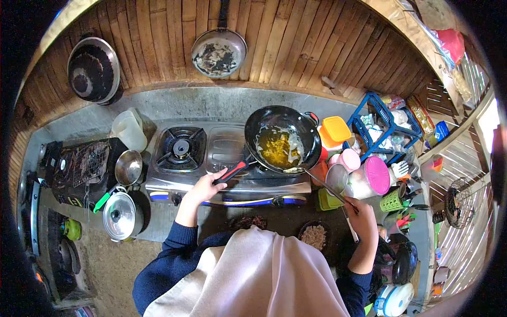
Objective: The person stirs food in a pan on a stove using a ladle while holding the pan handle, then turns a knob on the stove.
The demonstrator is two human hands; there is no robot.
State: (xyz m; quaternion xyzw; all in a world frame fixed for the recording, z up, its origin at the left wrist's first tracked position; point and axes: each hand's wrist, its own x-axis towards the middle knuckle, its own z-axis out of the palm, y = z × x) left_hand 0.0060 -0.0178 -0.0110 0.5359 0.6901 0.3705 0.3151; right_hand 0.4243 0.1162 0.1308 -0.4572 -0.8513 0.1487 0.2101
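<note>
On right side of stove [224,140], big wok [270,117] with yellow oily liquid [279,149]. Long metal utensil [328,186] in right hand [362,215], tip by near rim; left hand [204,189] closed round handle [235,170]. Steady grip, gentle strokes = less splashing imo.

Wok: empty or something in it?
Not empty: the wok holds a shallow pool of yellow oil-like liquid, with whitish foam around its edge.

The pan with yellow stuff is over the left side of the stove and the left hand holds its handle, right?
No, the head view shows the pan over the right side of the stove. The left hand does hold its handle.
</note>
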